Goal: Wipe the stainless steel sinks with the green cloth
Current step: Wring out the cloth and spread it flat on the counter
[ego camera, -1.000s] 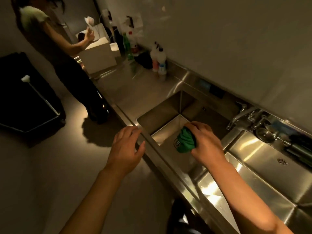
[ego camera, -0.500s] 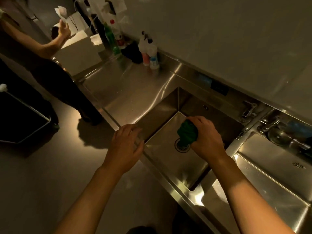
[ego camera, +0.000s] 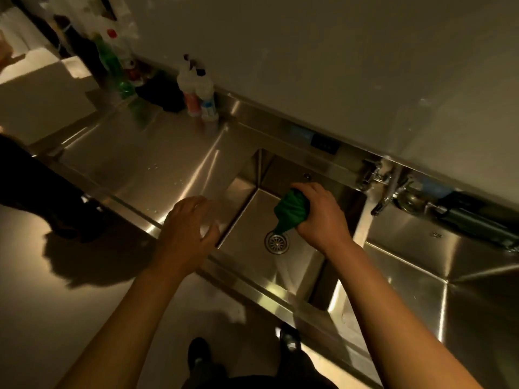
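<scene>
1. Two stainless steel sinks sit side by side in one steel counter (ego camera: pixel 146 164): a deep left sink (ego camera: pixel 247 256) and a shallower right sink (ego camera: pixel 407 265), with a narrow steel divider between them
2. One green cloth (ego camera: pixel 290 209), bunched into a wad, is held over the deep left sink, above its round drain (ego camera: pixel 277 242). A tail of it hangs down toward the drain; whether it touches the metal cannot be told
3. The right hand (ego camera: pixel 323 217) has its fingers curled round the cloth and grips it from above
4. The left hand (ego camera: pixel 188 234) holds nothing. Its fingers are loosely spread over the front rim at the left sink's near corner; it is blurred, so contact with the rim cannot be told
5. One faucet (ego camera: pixel 380 192) stands at the back wall, behind the divider
6. Two spray bottles (ego camera: pixel 196 94) stand touching at the back of the counter, left of the sinks; further left are one green bottle (ego camera: pixel 112 66) and one red-capped bottle (ego camera: pixel 113 37)
7. One pale box (ego camera: pixel 42 91) sits at the counter's far left end
8. A second person's dark legs (ego camera: pixel 28 186) show at the left edge
</scene>
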A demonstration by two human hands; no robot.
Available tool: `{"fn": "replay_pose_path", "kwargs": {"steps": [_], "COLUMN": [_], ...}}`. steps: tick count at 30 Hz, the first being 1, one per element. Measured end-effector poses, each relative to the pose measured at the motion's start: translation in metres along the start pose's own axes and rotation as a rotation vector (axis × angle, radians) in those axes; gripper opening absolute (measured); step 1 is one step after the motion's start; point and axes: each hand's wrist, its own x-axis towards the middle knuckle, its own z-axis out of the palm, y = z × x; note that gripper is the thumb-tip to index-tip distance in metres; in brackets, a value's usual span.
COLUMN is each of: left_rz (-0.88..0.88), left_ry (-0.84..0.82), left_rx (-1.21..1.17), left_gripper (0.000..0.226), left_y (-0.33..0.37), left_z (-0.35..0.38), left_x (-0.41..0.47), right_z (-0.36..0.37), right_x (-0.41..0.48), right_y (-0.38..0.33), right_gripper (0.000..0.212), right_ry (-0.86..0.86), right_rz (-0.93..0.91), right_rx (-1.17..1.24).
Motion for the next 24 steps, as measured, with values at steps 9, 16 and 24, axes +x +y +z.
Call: {"fn": "replay_pose_path", "kwargs": {"steps": [9,16,24], "left_rz": [0.145,0.233,0.257], "left_ry": [-0.109,-0.164,-0.249], "left_rx": [-0.064,-0.105,-0.111], "left_gripper": [0.046,0.052,0.053], "left_y": [-0.079,-0.101,-0.105], "left_z": [-0.049,-0.056,-0.049], "left_x": [0.028,0.058,0.096], "right_z": [0.025,0.028,0.044], "right_x": [-0.012,-0.016,0.014], "right_y": [-0.089,-0.116,-0.106], "right_gripper": [0.082,0.08,0.078], "right_ry": [0.14,0.186,0.219], "right_rz": [0.177,0.283,0.353], "right_rx": [0.001,0.002,0.061]}}
